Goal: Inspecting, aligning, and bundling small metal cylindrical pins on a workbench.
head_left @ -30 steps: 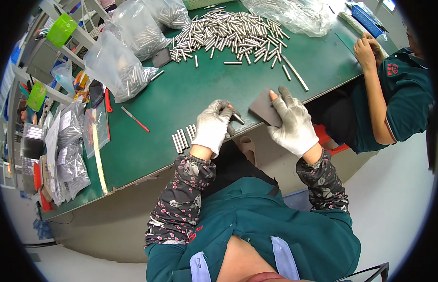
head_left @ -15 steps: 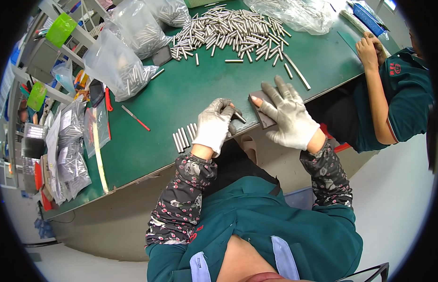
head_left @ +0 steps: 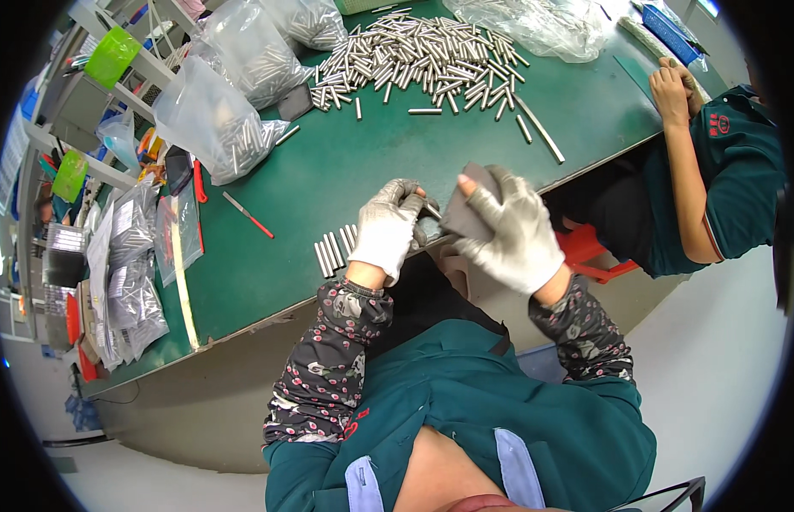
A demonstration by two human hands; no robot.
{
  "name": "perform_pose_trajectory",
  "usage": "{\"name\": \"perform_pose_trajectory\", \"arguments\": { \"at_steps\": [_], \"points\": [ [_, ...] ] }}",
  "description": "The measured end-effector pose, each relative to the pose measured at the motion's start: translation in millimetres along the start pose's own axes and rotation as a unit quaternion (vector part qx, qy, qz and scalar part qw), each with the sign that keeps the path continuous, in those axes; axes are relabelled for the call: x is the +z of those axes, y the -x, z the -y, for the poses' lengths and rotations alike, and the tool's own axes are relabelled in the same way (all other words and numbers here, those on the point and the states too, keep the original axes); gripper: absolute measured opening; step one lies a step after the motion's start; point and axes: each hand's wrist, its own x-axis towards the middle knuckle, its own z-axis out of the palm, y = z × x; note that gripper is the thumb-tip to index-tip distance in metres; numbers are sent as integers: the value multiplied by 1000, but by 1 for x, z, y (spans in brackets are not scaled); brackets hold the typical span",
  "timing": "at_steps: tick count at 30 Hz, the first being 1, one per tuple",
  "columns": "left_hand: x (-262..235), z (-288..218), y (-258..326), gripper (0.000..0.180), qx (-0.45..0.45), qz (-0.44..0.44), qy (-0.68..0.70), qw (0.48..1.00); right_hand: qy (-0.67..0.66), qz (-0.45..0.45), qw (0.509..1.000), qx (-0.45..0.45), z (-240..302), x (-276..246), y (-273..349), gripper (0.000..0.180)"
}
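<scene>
My gloved left hand [head_left: 387,225] is closed on a short metal pin [head_left: 432,210] at the table's front edge, the pin's end sticking out to the right. In my gloved right hand [head_left: 523,235] is a dark grey flat block [head_left: 466,213], tilted, with the thumb lying over its near face. The block's lower left corner comes close to the pin; whether they touch I cannot tell. Just left of my left hand, several pins [head_left: 330,253] lie side by side in a row on the green table [head_left: 269,273].
A large heap of metal pins [head_left: 418,60] covers the back of the table. Clear bags of pins [head_left: 218,128] stand at the left. A red-handled file [head_left: 248,213] and a long metal strip [head_left: 540,128] lie on the table. Another person's hands [head_left: 672,92] work at the right.
My right hand has moved slightly left, and the block has tipped up from lying flat under the spread fingers. My left hand and the pin stay in about the same place.
</scene>
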Motion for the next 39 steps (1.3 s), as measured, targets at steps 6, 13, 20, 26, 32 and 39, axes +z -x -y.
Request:
{"name": "perform_pose_trajectory", "arguments": {
  "at_steps": [6,13,20,26,32,39],
  "points": [
    [-6,5,-6,12,-15,13,-34,999,140,-69,983,94,-2,1,-10,53],
    [-6,17,-12,15,31,-20,-115,993,139,-34,988,65,1,-1,-16,53],
    [-3,11,-10,13,39,-21,-108,993,104,5,995,4,1,-2,-19,54],
    [-3,5,-7,18,20,-28,-116,993,46,-14,989,-141,-5,6,-15,53],
    [-1,1,-8,15,5,-10,-70,997,11,-30,995,-98,-8,9,-14,50],
    [-3,2,-7,18,47,-9,-159,986,-12,-14,989,-147,-2,1,-21,43]
  ]
}}
